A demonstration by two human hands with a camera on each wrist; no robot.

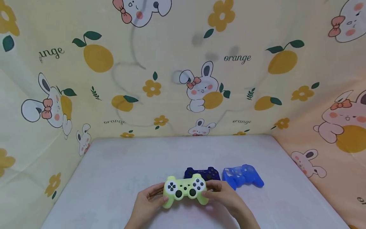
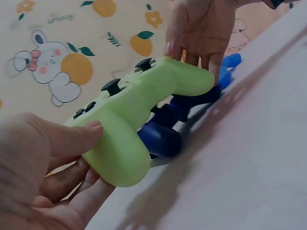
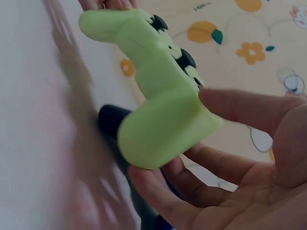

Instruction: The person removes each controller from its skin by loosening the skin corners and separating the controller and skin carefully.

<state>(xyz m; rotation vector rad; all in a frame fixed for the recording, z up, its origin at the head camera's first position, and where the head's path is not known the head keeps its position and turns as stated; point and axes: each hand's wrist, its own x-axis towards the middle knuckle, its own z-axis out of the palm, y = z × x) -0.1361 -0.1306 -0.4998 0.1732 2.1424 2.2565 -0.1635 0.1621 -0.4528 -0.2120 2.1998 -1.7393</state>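
A light green game controller (image 1: 186, 183) with black sticks and white areas around its buttons is held up over the table, its face towards me. My left hand (image 1: 147, 202) grips its left handle, thumb on the front and fingers behind, as the left wrist view shows. The right handle is pinched by my right hand (image 3: 244, 177) between the thumb and curled fingers. Behind it on the table lies a dark blue game controller (image 1: 211, 173), partly hidden. Beside that is a bright blue controller-shaped piece (image 1: 244, 175) with openings in its face, like a soft cover.
A pale cloth covers the table (image 1: 120, 165). Cream fabric walls (image 1: 171, 95) printed with rabbits, oranges and flowers enclose it at the back and both sides. Shadows of the hands and controller fall on the tabletop in the wrist views.
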